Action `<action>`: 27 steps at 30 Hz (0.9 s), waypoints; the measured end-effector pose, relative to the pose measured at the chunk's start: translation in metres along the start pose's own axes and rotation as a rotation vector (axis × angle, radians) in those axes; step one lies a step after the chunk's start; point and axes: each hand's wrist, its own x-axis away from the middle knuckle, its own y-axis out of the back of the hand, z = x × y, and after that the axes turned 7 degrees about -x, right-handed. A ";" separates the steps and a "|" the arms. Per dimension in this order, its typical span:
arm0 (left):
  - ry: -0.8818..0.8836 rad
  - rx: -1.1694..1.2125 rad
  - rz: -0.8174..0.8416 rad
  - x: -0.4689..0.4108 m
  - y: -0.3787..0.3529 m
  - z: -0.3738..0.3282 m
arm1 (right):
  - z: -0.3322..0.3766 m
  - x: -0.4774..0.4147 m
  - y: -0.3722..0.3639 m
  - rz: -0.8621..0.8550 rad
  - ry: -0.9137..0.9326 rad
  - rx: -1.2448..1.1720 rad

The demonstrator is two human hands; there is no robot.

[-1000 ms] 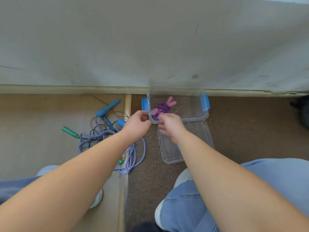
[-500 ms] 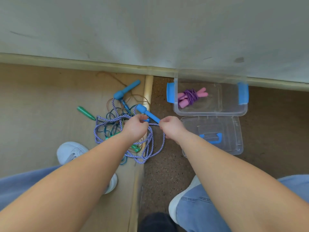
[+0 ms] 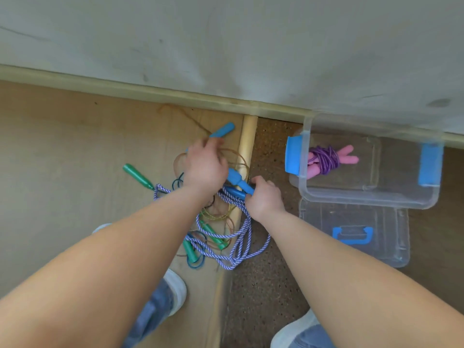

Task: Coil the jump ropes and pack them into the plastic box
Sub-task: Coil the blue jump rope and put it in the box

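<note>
A person's right hand (image 3: 263,200) closes its grip on a blue handle (image 3: 237,180) above tangled jump ropes (image 3: 238,247) on the floor (image 3: 75,146); whether the left hand (image 3: 204,167) grips anything cannot be told. A coiled purple rope (image 3: 326,159) lies inside the plastic box (image 3: 364,198).

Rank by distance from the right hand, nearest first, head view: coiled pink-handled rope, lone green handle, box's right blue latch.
1. coiled pink-handled rope: in the plastic box, right of the right hand.
2. lone green handle: left, on the board.
3. right blue latch: box's far end.
</note>
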 end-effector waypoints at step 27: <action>-0.114 0.614 0.318 0.101 0.066 -0.011 | 0.017 0.119 0.081 -0.421 0.573 0.542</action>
